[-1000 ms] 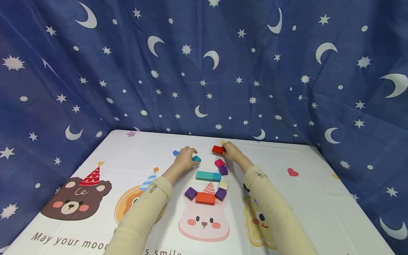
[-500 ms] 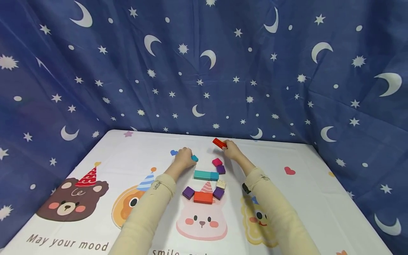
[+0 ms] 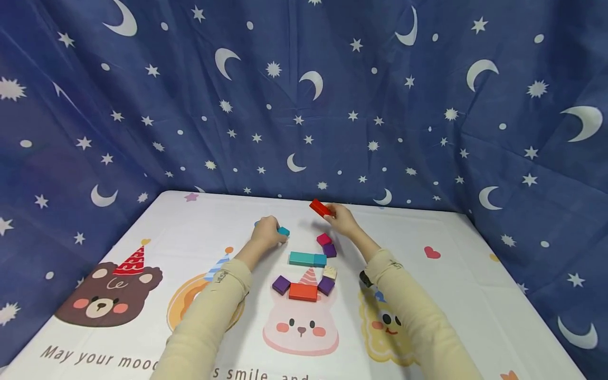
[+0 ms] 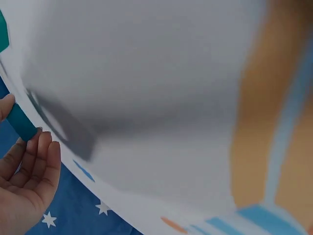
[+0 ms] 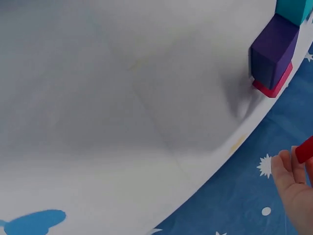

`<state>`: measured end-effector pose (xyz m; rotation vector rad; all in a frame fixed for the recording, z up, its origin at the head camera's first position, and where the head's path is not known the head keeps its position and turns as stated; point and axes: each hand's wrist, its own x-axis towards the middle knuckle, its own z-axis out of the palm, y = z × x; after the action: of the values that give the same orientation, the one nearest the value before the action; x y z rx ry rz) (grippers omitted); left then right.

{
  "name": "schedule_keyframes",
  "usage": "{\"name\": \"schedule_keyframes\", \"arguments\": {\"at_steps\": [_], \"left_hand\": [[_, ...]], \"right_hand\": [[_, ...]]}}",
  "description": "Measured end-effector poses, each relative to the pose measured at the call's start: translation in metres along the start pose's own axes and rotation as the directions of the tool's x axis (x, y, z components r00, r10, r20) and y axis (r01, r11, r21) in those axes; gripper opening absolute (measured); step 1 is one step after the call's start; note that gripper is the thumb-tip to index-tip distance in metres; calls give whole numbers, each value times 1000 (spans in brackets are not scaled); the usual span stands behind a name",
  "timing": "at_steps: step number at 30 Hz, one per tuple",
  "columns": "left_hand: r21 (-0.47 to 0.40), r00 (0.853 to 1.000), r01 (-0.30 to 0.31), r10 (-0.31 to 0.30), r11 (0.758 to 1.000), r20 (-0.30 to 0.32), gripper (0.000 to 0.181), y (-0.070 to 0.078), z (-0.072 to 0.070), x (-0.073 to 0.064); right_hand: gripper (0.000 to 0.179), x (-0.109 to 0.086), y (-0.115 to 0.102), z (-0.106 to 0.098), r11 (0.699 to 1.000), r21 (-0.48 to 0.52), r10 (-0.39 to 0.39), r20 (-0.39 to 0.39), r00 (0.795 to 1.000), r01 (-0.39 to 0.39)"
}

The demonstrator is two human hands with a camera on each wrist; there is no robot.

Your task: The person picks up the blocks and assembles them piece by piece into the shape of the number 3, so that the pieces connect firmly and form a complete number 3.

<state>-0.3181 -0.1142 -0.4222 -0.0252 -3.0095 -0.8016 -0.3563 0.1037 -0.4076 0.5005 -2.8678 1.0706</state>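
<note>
My left hand [image 3: 267, 232] pinches a small blue-teal block [image 3: 284, 231] at the back of the table; the left wrist view shows that block [image 4: 20, 122] between thumb and fingertips. Off to its right, my right hand [image 3: 343, 219] holds a long red block [image 3: 320, 207], tilted and raised off the tabletop. Only an end of the red block [image 5: 305, 151] shows in the right wrist view. Below the hands, a crimson block [image 3: 324, 239] touches a purple block [image 3: 329, 250]. Nearer me lies a teal bar [image 3: 301, 258] with a blue block [image 3: 320, 260] at its right end.
Closer to me, an orange-red block [image 3: 303, 292] lies between a purple block [image 3: 281, 285] and another purple block [image 3: 325, 285]. A cream block [image 3: 330, 272] adjoins the right one. A starry blue curtain [image 3: 266, 132] hangs behind the printed white tablecloth [image 3: 380, 227].
My right hand has lifted the red block from the table, tilting it and shifting it slightly left. My left hand has drawn the blue-teal block a little to the left.
</note>
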Motion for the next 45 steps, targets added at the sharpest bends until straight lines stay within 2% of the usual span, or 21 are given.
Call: {"name": "schedule_keyframes", "arguments": {"at_steps": [5,10,15,22,28,33,37,45], "left_hand": [[-11,998,-45,44,999,-34,31,-4,-12,-1],[-79,995,-75,70,994,-69,34,-8,-24,-3],[-121,990,-96,83,988,-112,30,-15,-36,-11],[-141,979,-159,138,977,-149,34,-23,-50,-24],[-141,975,-171,147,975,-164,37,-29,-61,-35],[-127,975,-163,139,979,-174,39,-36,-64,-42],[-118,978,-157,137,981,-159,40,-43,-61,-47],[-107,982,-131,114,986,-151,40,-53,-59,-55]], "right_hand": [[35,-1,0,-5,999,34,-17,-14,1000,17],[35,-4,-3,-8,997,49,-57,-49,997,60],[35,-6,-14,-9,990,-1,-141,-24,990,141],[37,-9,-21,-7,982,-78,-169,35,985,172],[37,-10,-26,-2,947,-156,-274,61,960,280],[34,-5,-28,4,913,-213,-333,101,937,347],[33,-1,-26,8,880,-252,-367,177,913,403],[34,6,-21,17,864,-296,-317,307,897,407]]}}
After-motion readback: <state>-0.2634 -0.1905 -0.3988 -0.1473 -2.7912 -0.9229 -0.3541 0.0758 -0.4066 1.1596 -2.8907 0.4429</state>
